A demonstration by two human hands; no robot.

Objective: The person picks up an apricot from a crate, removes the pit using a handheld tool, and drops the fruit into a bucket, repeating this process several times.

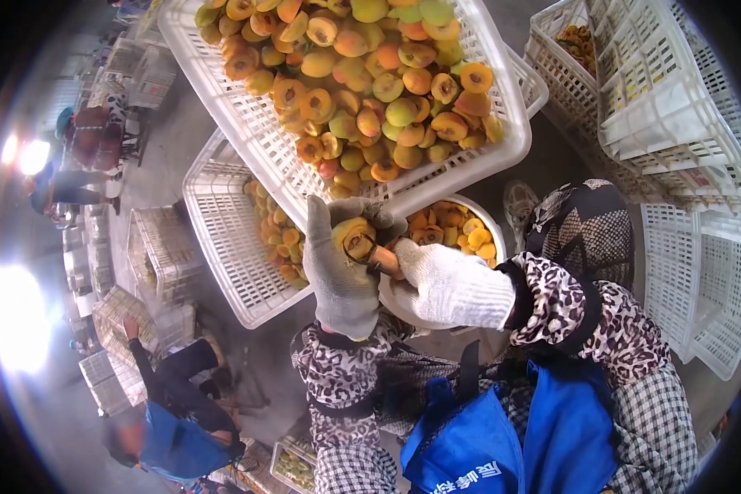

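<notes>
My left hand (342,272), in a grey glove, is closed round a halved apricot (356,240) with its cut face up. My right hand (449,284), in a white knit glove, grips a small tool (384,260) with a wooden handle; its metal loop touches the fruit. Both hands are close together just below the near edge of a white crate (403,196) heaped with apricots (370,90), many cut open. Beneath my hands is a white bucket (500,239) holding apricot halves (469,235).
A lower white crate (222,272) with apricots is left of the bucket. White crates (667,123) are stacked on the right, with an open crate (692,272) below them. A person in a blue apron (181,440) sits at lower left; others are farther back.
</notes>
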